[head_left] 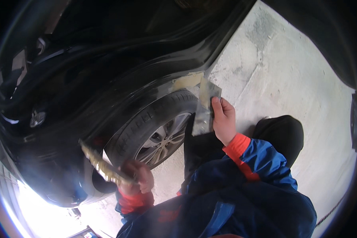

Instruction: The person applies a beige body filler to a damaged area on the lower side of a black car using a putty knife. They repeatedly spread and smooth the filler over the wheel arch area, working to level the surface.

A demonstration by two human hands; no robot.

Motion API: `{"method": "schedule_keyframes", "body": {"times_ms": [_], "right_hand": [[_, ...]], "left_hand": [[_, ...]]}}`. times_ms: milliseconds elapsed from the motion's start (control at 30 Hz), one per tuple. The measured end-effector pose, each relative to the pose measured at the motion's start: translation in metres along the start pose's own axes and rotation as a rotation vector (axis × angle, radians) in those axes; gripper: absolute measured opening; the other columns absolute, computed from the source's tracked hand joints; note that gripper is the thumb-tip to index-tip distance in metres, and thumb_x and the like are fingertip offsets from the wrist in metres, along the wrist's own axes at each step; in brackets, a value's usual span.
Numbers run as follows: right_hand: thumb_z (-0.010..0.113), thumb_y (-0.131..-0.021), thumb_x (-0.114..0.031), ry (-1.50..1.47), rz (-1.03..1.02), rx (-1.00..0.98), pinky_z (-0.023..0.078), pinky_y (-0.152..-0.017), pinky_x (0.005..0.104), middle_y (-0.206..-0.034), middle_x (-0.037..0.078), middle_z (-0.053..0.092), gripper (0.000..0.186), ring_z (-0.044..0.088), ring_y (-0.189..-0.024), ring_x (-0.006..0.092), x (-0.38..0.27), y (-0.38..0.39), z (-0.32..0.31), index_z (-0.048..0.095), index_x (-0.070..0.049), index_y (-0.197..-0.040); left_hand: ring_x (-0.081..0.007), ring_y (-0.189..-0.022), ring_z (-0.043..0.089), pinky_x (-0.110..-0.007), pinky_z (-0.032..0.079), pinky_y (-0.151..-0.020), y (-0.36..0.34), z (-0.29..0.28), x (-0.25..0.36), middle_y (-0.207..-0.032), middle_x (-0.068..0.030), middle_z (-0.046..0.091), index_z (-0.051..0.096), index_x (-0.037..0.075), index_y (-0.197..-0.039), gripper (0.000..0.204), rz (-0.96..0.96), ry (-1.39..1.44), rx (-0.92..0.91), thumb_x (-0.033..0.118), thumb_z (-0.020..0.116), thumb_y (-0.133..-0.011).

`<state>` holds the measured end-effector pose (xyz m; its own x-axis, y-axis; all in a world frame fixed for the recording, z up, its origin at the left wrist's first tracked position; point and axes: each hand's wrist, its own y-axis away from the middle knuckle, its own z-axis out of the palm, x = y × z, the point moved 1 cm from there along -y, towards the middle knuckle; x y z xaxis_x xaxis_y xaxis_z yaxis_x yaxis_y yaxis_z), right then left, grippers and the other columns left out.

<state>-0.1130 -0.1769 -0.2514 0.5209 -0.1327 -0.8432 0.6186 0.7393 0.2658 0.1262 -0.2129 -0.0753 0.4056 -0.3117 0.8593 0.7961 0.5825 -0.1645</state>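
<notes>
My right hand (224, 119) grips a flat grey metal spreader (200, 125), smeared with pale yellow paste, just in front of the dark car's wheel arch. A beige patch of filler (186, 81) lies on the arch's edge, surrounded by a duller scuffed area. Lower left, my left hand (139, 176) is closed on a long flat spatula (101, 162) with yellowish paste along it, somewhat blurred. The tyre (127, 133) and silver alloy rim (166, 143) sit below the arch, between my two hands.
The black car body (87, 75) fills the upper left, curving down toward bright light at lower left. Pale, stained concrete floor (289, 71) spreads to the right, with a dark cord (327, 216) at lower right. My dark-trousered knee (277, 135) is bent beside my right forearm.
</notes>
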Motion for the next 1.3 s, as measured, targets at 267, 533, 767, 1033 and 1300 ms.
{"method": "schedule_keyframes", "body": {"times_ms": [267, 533, 767, 1033, 1300], "right_hand": [[0.072, -0.095, -0.019, -0.063, -0.249, 0.085, 0.033, -0.052, 0.0246, -0.063, -0.006, 0.046, 0.036, 0.036, -0.064, 0.0027, 0.053, -0.039, 0.04, 0.051, -0.001, -0.071], [0.077, -0.091, -0.022, 0.057, -0.354, 0.078, 0.036, -0.047, 0.0272, -0.055, 0.004, 0.048, 0.035, 0.039, -0.053, 0.0068, 0.069, -0.057, 0.051, 0.057, 0.0, -0.073], [0.08, -0.088, -0.028, 0.149, -0.341, 0.176, 0.039, -0.047, 0.029, -0.055, 0.009, 0.051, 0.038, 0.043, -0.05, 0.0116, 0.082, -0.076, 0.028, 0.06, 0.0, -0.072], [0.079, -0.089, -0.031, 0.203, -0.264, 0.221, 0.04, -0.048, 0.029, -0.055, 0.008, 0.055, 0.037, 0.046, -0.05, 0.0108, 0.103, -0.1, 0.008, 0.064, 0.001, -0.077], [0.079, -0.088, -0.033, 0.218, -0.229, 0.28, 0.042, -0.049, 0.0312, -0.056, 0.009, 0.058, 0.038, 0.049, -0.049, 0.0132, 0.115, -0.114, -0.005, 0.066, 0.001, -0.077]], "left_hand": [[-0.0125, -0.034, 0.046, -0.024, 0.043, -0.03, 0.035, -0.016, -0.036, -0.056, -0.0075, 0.051, 0.051, 0.0, -0.087, 0.033, 0.023, -0.064, 0.07, 0.027, 0.052, -0.106], [-0.0144, -0.036, 0.048, -0.026, 0.045, -0.031, 0.032, -0.016, -0.071, -0.056, -0.0088, 0.052, 0.05, -0.001, -0.086, 0.032, -0.066, -0.042, 0.156, 0.023, 0.051, -0.106], [-0.0149, -0.037, 0.048, -0.027, 0.044, -0.031, 0.014, -0.015, -0.09, -0.058, -0.0102, 0.052, 0.051, -0.002, -0.086, 0.03, -0.127, 0.016, 0.175, 0.02, 0.049, -0.107], [-0.0134, -0.036, 0.047, -0.026, 0.043, -0.03, 0.001, -0.017, -0.095, -0.058, -0.0089, 0.052, 0.05, -0.001, -0.086, 0.031, -0.258, -0.026, 0.132, 0.021, 0.05, -0.107], [-0.0124, -0.034, 0.046, -0.026, 0.042, -0.03, 0.003, -0.018, -0.099, -0.057, -0.0077, 0.051, 0.048, 0.001, -0.084, 0.032, -0.227, -0.061, 0.189, 0.024, 0.052, -0.106]]}}
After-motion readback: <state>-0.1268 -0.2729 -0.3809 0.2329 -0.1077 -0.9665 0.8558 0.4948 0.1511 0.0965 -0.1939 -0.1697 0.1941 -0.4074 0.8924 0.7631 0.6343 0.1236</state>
